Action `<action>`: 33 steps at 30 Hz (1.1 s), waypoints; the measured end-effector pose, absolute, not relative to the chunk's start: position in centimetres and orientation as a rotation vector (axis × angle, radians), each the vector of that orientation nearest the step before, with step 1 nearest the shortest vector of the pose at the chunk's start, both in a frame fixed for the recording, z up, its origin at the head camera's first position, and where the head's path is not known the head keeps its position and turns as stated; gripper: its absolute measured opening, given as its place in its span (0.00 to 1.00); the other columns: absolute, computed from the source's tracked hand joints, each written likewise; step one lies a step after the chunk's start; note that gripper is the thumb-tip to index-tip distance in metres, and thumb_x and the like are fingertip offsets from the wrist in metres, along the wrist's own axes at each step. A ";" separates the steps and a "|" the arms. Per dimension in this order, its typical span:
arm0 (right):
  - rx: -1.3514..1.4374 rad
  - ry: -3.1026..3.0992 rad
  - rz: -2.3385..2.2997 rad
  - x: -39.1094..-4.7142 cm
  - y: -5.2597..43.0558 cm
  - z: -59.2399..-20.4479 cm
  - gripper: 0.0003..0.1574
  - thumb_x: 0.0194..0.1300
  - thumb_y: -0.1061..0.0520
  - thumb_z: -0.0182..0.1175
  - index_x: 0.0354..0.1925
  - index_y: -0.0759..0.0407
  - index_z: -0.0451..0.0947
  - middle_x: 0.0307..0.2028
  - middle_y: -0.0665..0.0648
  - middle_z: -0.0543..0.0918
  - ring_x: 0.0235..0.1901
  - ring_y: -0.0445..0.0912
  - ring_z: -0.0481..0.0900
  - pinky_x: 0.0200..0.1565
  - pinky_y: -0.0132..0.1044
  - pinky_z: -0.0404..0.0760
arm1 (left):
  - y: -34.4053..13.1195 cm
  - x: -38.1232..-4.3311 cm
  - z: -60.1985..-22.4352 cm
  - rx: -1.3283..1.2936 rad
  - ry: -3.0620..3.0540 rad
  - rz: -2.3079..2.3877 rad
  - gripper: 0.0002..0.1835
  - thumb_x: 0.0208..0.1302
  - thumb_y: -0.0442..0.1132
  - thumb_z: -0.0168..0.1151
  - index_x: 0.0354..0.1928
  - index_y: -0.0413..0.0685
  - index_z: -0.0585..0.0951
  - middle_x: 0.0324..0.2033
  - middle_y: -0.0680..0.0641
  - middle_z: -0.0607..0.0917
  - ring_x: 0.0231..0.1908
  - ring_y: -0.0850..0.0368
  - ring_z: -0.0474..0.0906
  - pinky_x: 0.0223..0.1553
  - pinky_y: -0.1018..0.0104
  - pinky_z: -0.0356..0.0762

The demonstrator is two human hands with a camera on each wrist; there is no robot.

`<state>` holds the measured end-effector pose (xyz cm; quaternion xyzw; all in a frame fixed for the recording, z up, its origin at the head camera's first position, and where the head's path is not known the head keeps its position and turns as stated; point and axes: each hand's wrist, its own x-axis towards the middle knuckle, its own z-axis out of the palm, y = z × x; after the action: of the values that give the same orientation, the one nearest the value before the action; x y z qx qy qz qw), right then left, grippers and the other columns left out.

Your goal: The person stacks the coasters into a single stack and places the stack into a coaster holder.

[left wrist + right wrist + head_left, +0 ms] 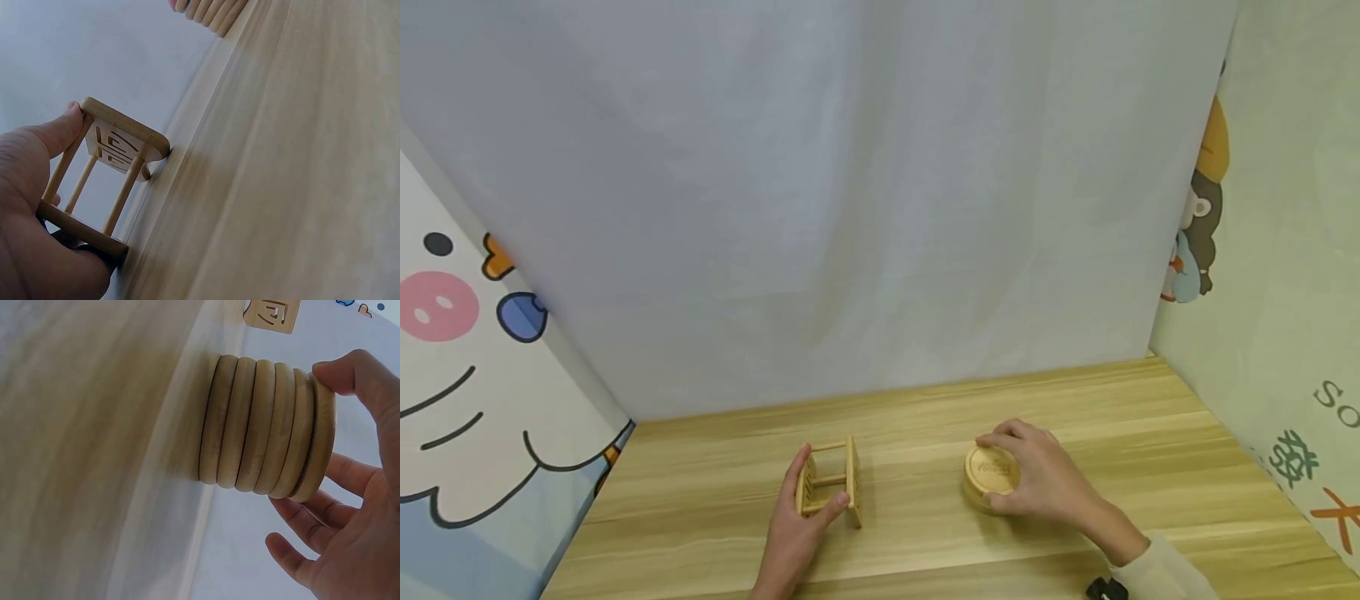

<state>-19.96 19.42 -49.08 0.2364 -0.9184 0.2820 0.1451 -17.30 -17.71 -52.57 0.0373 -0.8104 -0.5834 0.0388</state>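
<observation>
On the left of the table, my left hand (793, 527) grips a small wooden coaster rack (853, 483), two end panels joined by round rods. Cut-out marks pierce its far panel (117, 144) in the left wrist view, and the thumb and fingers span the frame. To the right, my right hand (1041, 479) is at a stack of round wooden coasters (973, 492). Thumb and fingers pinch the top coaster (323, 425) by its rim. A dark, narrow gap shows beneath it. Below, several more coasters (247, 425) sit flat on one another.
The wood-grain table (910, 550) meets a pale grey cloth backdrop (880, 208) at its far edge. Printed panels stand on the left (467, 450) and right (1285, 292). A small black object (1107, 589) is by the right sleeve.
</observation>
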 end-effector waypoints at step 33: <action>0.779 -2.715 0.936 -19.7 19.9 -49.0 0.47 0.57 0.50 0.87 0.71 0.61 0.83 0.60 0.58 0.81 0.59 0.56 0.82 0.57 0.56 0.87 | -17.5 -17.3 -52.8 0.131 -2.499 -1.779 0.57 0.67 0.52 0.82 0.90 0.60 0.57 0.86 0.31 0.56 0.82 0.20 0.53 0.74 0.17 0.57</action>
<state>-19.68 19.88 -49.00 0.2609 -0.9093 0.3134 0.0830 -17.28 -17.46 -52.75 0.0426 -0.8134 -0.5791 0.0358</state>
